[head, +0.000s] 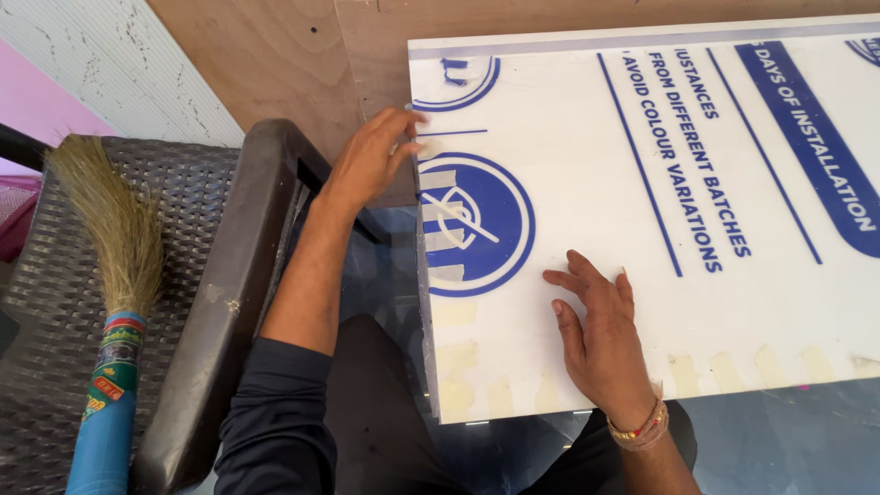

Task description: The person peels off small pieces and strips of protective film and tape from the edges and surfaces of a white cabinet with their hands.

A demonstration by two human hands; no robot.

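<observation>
A: Nearest the camera I had the dark sleeve (275,403) and lap, then the right hand (600,335). What was it doing?

B: I logged it lying flat, palm down, fingers spread a little, pressing on the white panel (642,229) near its lower left corner. It gripped nothing. A beaded bracelet (639,427) sat on that wrist.

A: And the left hand (371,160)?

B: It was at the panel's left edge, higher up, fingertips touching the edge beside the blue circle mark (475,225). The fingers were loosely curled; I couldn't tell whether they pinched the protective film or only touched it.

A: Where did the panel lie?

B: Across a glass table (788,431), in front of the person, running off the right side of the picture, so its far end was cut off. Tape strips (683,374) along its lower edge were faint.

A: Anything else?

B: A dark woven chair (55,302) on the left with a grass broom (115,275) on it, blue handle cut off at the bottom.
</observation>
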